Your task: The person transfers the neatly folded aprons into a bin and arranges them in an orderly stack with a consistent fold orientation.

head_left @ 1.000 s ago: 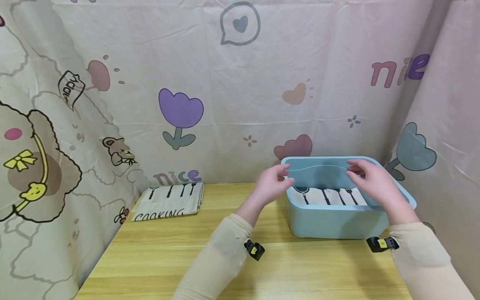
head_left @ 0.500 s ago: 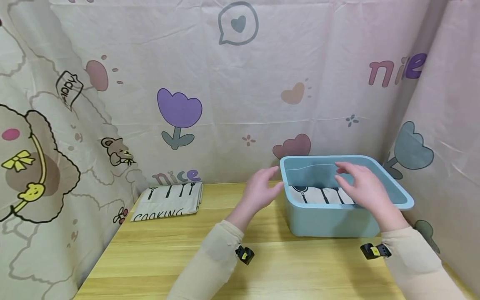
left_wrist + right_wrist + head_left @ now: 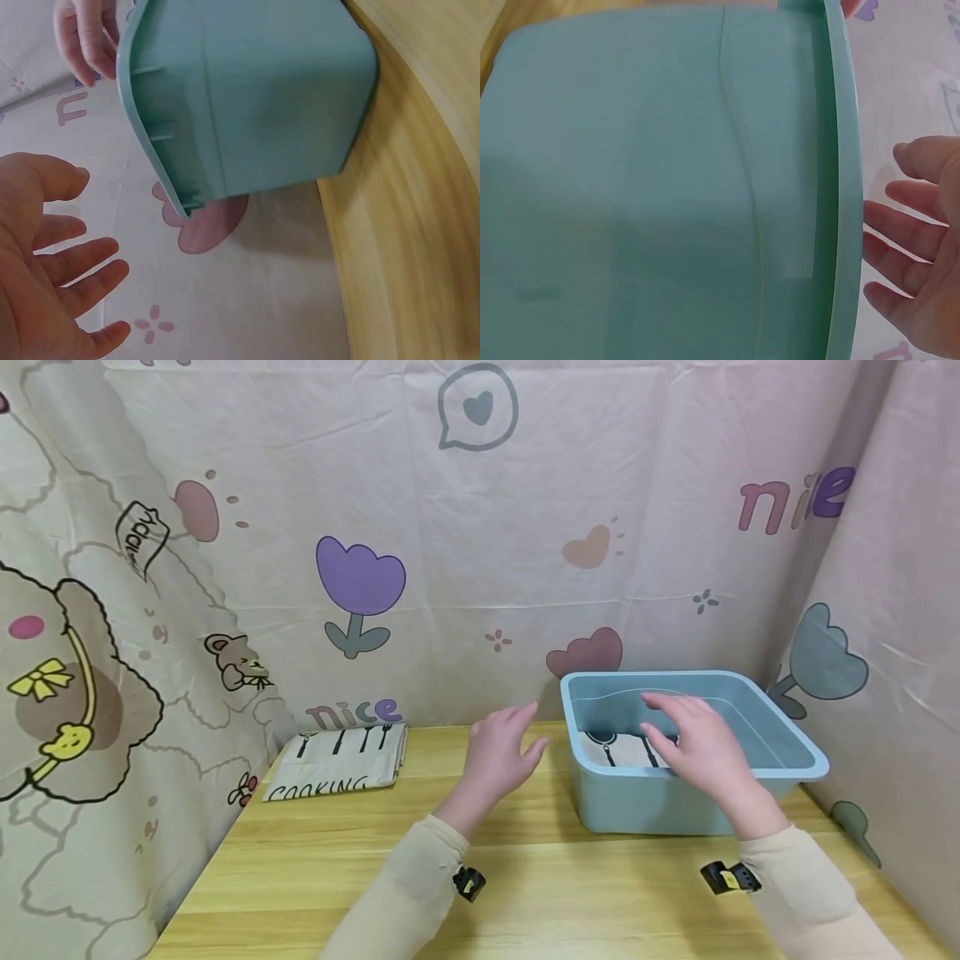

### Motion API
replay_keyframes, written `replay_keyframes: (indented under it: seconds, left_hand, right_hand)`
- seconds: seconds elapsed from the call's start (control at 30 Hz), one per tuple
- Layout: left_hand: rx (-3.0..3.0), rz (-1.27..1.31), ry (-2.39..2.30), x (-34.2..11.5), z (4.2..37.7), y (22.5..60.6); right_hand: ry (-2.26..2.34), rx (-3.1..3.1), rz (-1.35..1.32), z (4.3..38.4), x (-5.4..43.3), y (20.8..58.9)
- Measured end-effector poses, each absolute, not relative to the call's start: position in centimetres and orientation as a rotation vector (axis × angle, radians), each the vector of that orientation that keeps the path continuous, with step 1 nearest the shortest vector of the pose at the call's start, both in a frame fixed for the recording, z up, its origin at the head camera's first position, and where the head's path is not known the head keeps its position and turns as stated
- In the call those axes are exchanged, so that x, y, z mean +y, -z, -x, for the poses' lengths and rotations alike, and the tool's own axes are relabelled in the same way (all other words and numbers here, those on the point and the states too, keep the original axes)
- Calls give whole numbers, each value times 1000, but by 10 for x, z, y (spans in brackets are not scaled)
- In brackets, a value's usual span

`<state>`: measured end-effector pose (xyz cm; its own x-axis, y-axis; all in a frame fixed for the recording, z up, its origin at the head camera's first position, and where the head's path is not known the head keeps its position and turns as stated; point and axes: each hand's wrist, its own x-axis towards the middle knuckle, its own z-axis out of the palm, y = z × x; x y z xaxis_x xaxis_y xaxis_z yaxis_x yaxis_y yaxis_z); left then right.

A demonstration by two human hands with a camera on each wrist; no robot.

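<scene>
A light blue plastic bin (image 3: 652,802) stands on the right of the table. Inside it lies a white cloth (image 3: 622,749) printed with dark utensils, partly hidden by the bin's front wall and my right hand. My right hand (image 3: 701,745) hovers over the bin's front rim, fingers spread and holding nothing. Left of the bin, my left hand (image 3: 498,760) hangs in the air above the table, its fingers loosely apart with nothing in them. In the left wrist view, the left hand (image 3: 45,262) is clear of the bin (image 3: 262,97).
A folded white cloth (image 3: 337,764) with utensil prints and the word "COOKING" lies at the table's back left. The wooden table (image 3: 300,868) meets a printed curtain (image 3: 480,527) behind and at both sides.
Both hands have moved left and slightly down, the left one away from the bin and the right one across its front. The bin and both cloths stay in place.
</scene>
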<state>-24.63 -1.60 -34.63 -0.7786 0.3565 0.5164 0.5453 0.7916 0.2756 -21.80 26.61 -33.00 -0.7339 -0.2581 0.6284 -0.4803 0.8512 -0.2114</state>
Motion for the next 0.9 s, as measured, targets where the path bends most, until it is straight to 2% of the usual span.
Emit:
replay_keyframes:
  seconds: [0.33, 0.9]
  left_hand:
    - [-2448, 683, 462, -45, 257, 364]
    - [-2489, 537, 350, -109, 271, 392]
  right_hand:
    - [-528, -2279, -627, 219, 239, 335]
    - [-567, -2231, -718, 224, 196, 341]
